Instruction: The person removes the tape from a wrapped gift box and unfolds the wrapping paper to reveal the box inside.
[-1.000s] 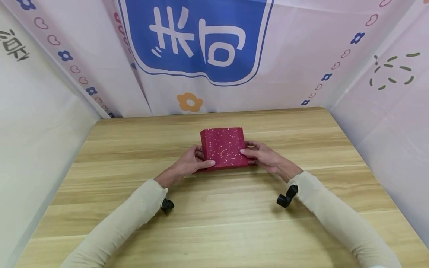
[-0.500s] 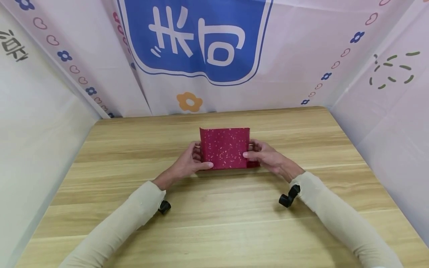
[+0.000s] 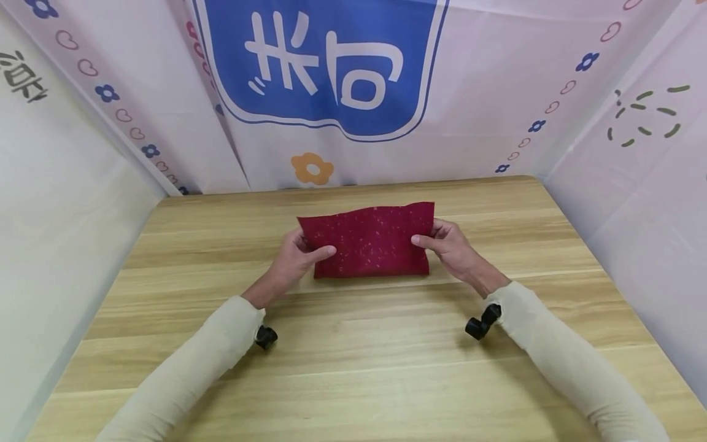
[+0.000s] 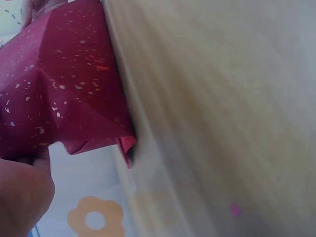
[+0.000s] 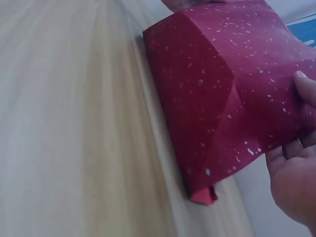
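Observation:
A sheet of red paper (image 3: 372, 242) with pale and gold flecks stands on edge in the head view, its sides spread out. My left hand (image 3: 291, 258) pinches its left side, thumb in front and fingers behind. On the right side my right hand (image 3: 454, 250) holds it the same way. Sharp creases run across the red paper (image 5: 197, 94) in the right wrist view, and its lower edge is folded under. In the left wrist view the red paper (image 4: 81, 84) shows a small turned-up corner low down. The paper hides most of my fingers.
The hands work toward the back of a wooden table (image 3: 353, 356). Behind it hangs a white cloth with a blue sign (image 3: 326, 67) and an orange flower (image 3: 301, 169). Plain side walls stand left and right. Black wrist cameras hang under both sleeves.
The red paper has opened from a narrow box-like shape into a wider sheet. My left hand has moved left and up along it, my right hand to the right and up.

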`<state>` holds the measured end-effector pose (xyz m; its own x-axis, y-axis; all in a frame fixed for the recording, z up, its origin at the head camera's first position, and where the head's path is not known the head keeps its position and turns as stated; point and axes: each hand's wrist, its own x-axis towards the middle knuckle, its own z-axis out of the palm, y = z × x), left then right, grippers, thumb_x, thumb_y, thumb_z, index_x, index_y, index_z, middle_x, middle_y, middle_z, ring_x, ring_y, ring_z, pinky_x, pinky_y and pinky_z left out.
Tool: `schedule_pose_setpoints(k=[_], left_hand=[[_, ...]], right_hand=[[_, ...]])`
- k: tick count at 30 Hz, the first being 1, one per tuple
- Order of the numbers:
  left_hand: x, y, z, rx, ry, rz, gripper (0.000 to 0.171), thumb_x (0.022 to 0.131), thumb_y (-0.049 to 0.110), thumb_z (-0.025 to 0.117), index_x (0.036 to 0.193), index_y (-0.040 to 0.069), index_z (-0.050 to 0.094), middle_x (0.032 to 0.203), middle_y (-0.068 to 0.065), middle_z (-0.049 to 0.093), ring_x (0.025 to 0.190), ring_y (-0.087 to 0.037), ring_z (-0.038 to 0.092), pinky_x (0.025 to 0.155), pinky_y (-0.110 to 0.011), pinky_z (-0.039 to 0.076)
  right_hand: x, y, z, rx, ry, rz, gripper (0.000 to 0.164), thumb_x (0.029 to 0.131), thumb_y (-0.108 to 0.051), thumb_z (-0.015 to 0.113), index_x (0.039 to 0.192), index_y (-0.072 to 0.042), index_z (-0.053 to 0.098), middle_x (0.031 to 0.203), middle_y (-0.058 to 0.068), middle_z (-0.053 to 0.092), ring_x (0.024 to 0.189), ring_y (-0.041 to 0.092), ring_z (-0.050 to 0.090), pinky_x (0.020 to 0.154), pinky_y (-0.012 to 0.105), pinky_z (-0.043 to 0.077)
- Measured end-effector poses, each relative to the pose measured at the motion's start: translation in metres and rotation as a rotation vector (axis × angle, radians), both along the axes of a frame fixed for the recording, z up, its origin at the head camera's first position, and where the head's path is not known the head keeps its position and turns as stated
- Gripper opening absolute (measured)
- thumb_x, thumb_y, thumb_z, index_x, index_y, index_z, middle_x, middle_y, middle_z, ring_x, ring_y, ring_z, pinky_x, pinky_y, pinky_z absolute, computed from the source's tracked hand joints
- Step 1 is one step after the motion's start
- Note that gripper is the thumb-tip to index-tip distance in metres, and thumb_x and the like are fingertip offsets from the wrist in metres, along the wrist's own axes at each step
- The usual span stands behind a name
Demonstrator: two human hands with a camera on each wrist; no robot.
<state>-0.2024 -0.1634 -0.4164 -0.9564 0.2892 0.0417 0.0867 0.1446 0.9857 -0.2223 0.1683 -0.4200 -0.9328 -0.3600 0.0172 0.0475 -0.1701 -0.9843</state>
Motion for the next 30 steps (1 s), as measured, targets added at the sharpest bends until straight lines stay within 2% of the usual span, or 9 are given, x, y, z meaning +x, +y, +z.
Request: schedule_pose_setpoints(k=[6, 9, 13, 16, 18, 20, 24, 27, 30], left_hand=[[0.006, -0.004, 0.014, -0.027, 0.038, 0.015, 0.044, 0.084, 0.021, 0.079, 0.122, 0.006, 0.063, 0.114, -0.004, 0.072, 0.102, -0.013, 0.068, 0.088, -0.027, 0.057], [0.011, -0.006, 0.019, 0.008, 0.062, 0.016, 0.038, 0.087, 0.018, 0.076, 0.120, 0.002, 0.064, 0.105, 0.003, 0.075, 0.096, -0.011, 0.070, 0.084, -0.025, 0.058], [0.015, -0.012, 0.026, 0.067, 0.133, 0.007, 0.022, 0.090, 0.010, 0.071, 0.112, 0.007, 0.071, 0.090, 0.009, 0.075, 0.080, -0.008, 0.068, 0.071, -0.020, 0.056], [0.018, -0.014, 0.031, 0.076, 0.223, 0.017, 0.020, 0.088, 0.003, 0.071, 0.104, 0.014, 0.073, 0.079, 0.008, 0.072, 0.066, -0.006, 0.061, 0.057, -0.017, 0.049], [0.019, -0.014, 0.034, 0.079, 0.282, 0.025, 0.021, 0.086, -0.001, 0.072, 0.101, 0.013, 0.074, 0.077, 0.007, 0.071, 0.062, -0.006, 0.059, 0.054, -0.016, 0.046], [0.019, -0.013, 0.035, 0.093, 0.330, 0.020, 0.018, 0.085, -0.003, 0.072, 0.099, 0.008, 0.074, 0.079, 0.007, 0.072, 0.063, -0.007, 0.063, 0.056, -0.015, 0.049], [0.020, -0.012, 0.037, 0.100, 0.415, 0.008, 0.016, 0.085, -0.010, 0.068, 0.100, -0.005, 0.072, 0.090, 0.010, 0.075, 0.072, -0.010, 0.070, 0.069, -0.018, 0.057], [0.020, -0.011, 0.038, 0.064, 0.540, 0.024, 0.020, 0.083, -0.014, 0.068, 0.102, -0.009, 0.071, 0.097, 0.007, 0.076, 0.076, -0.009, 0.071, 0.074, -0.019, 0.058], [0.020, -0.011, 0.038, 0.028, 0.678, 0.023, 0.023, 0.081, -0.018, 0.068, 0.101, -0.008, 0.074, 0.099, -0.005, 0.077, 0.082, -0.007, 0.073, 0.074, -0.021, 0.059]], right_hand=[[0.001, 0.011, 0.006, 0.010, 0.057, 0.056, 0.033, 0.090, 0.009, 0.062, 0.090, -0.020, 0.079, 0.092, -0.006, 0.076, 0.093, 0.008, 0.067, 0.084, 0.022, 0.054], [0.001, 0.016, 0.007, -0.023, 0.094, 0.085, 0.037, 0.090, 0.012, 0.061, 0.094, -0.020, 0.079, 0.093, -0.005, 0.076, 0.092, 0.008, 0.068, 0.082, 0.022, 0.055], [0.001, 0.022, 0.011, -0.104, 0.146, 0.113, 0.034, 0.091, 0.011, 0.059, 0.103, -0.015, 0.077, 0.096, -0.002, 0.077, 0.089, 0.009, 0.070, 0.079, 0.024, 0.058], [0.002, 0.024, 0.015, -0.132, 0.160, 0.124, 0.031, 0.091, 0.011, 0.060, 0.103, -0.012, 0.075, 0.097, -0.002, 0.076, 0.088, 0.009, 0.070, 0.079, 0.023, 0.057], [0.002, 0.024, 0.017, -0.139, 0.161, 0.119, 0.032, 0.090, 0.013, 0.059, 0.100, -0.013, 0.076, 0.093, -0.002, 0.076, 0.085, 0.008, 0.069, 0.078, 0.022, 0.057], [0.003, 0.024, 0.018, -0.144, 0.168, 0.118, 0.032, 0.090, 0.013, 0.059, 0.097, -0.013, 0.076, 0.091, -0.003, 0.076, 0.084, 0.007, 0.069, 0.077, 0.020, 0.056], [0.003, 0.026, 0.021, -0.117, 0.200, 0.094, 0.030, 0.091, 0.010, 0.061, 0.094, -0.014, 0.078, 0.089, -0.004, 0.076, 0.082, 0.006, 0.068, 0.076, 0.019, 0.056], [0.004, 0.028, 0.024, -0.064, 0.256, 0.034, 0.027, 0.088, 0.009, 0.065, 0.094, -0.014, 0.078, 0.088, -0.005, 0.076, 0.080, 0.006, 0.069, 0.074, 0.019, 0.056], [0.006, 0.028, 0.028, -0.021, 0.322, -0.023, 0.027, 0.086, 0.009, 0.068, 0.099, -0.013, 0.078, 0.089, -0.005, 0.076, 0.079, 0.006, 0.069, 0.074, 0.020, 0.057]])
